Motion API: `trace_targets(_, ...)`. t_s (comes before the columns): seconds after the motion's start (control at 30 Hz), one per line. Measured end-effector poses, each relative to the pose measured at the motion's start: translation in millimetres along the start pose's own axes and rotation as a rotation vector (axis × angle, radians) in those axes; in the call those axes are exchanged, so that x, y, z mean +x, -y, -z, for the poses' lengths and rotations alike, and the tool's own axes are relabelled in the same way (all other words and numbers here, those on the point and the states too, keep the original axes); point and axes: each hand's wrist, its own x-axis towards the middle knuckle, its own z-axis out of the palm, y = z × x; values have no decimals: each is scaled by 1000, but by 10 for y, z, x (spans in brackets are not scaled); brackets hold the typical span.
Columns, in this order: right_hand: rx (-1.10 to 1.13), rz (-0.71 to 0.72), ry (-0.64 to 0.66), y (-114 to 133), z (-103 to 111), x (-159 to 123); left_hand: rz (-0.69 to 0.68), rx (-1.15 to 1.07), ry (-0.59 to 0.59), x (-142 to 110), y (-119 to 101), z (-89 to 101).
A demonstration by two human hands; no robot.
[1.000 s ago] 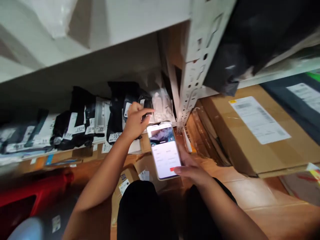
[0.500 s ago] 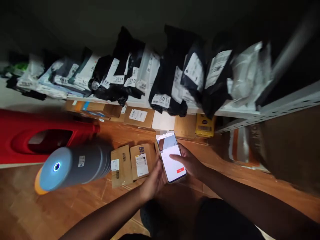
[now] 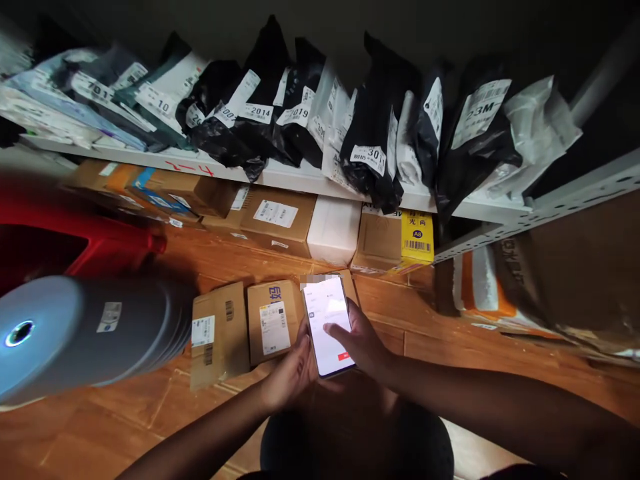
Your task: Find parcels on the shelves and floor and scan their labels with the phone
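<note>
A lit smartphone (image 3: pixel 327 347) is held upright between both hands, its screen mostly white with a red button near the bottom. My left hand (image 3: pixel 294 375) grips its left edge, thumb along the side. My right hand (image 3: pixel 367 343) wraps its right edge, and the right thumb lies over the middle of the screen. Just left of the phone, two cardboard boxes rest on the floor: a labelled one (image 3: pixel 274 293) and a flatter one (image 3: pixel 227 340). Part of another cardboard box (image 3: pixel 349 281) shows behind the phone.
Above, a white shelf (image 3: pixel 285 175) carries several black and pale parcel bags with number labels. Below it stand cardboard boxes (image 3: pixel 273 217), a white box (image 3: pixel 333 230) and a yellow box (image 3: pixel 419 237). Left are a grey-blue cylinder (image 3: pixel 135 327) and a red plastic object (image 3: pixel 107 233).
The view has shifted, bringing the shelf and its parcels closer and sharper. The phone screen shows different content: the picture at its top has gone. Both hands keep their hold.
</note>
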Motion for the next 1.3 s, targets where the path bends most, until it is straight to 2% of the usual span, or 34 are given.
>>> trace_targets(0.1, 50, 15, 23, -137, -12, -124, 26, 20, 25, -70, 79, 124)
trace_targets(0.2, 115, -17, 139, -211, 46, -200, 21, -13, 21, -97, 135, 192)
trace_targets(0.3, 76, -84, 262, -261, 132, -223, 4, -43, -2, -120, 142, 196)
trace_targets(0.47, 38, -89, 341, -318, 155, -221, -15, -47, -67, -201, 128, 160)
trace_targets(0.6, 20, -129, 387, -267, 90, -217, -20, 92, -173, -249, 148, 167)
trace_targets(0.7, 18, -78, 457, -227, 67, -198, -38, 137, -216, -261, 144, 173)
trace_targets(0.8, -10, -19, 472, -237, 72, -167, -27, 12, -148, -268, 117, 188)
trace_targets(0.87, -8, -45, 479, -257, 81, -149, -21, -55, -94, -277, 100, 212)
trace_targets(1.03, -1, -108, 418, -284, 86, -125, -16, -16, -11, -309, 93, 286)
trace_targets(1.3, -7, -76, 348, -321, 23, -94, 7, 36, -49, -324, 95, 320)
